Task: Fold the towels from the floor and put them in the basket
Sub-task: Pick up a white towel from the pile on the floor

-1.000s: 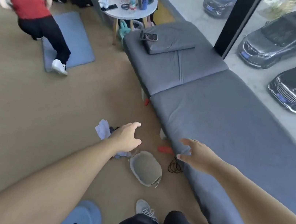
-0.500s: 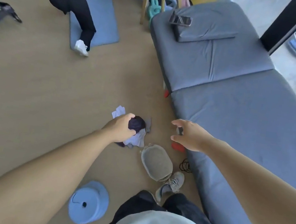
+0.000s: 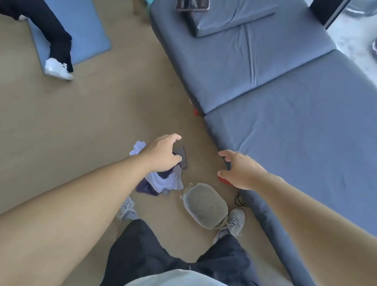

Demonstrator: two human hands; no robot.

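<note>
The crumpled heap of lilac, grey and dark purple towels [image 3: 164, 181] lay on the tan floor [image 3: 62, 129], beside the round grey-green woven basket [image 3: 205, 205], whose inside I could not make out. The left hand [image 3: 162, 155] had dropped from above onto the heap, fingers spread, nothing gripped yet. The right hand [image 3: 240, 169] hovered open nearby, so pickup looked imminent.

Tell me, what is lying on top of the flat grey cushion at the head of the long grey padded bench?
A dark smartphone lies on the flat grey cushion, near its left edge. Nothing else shows on it; whatever is beneath the cushion is covered.
</note>
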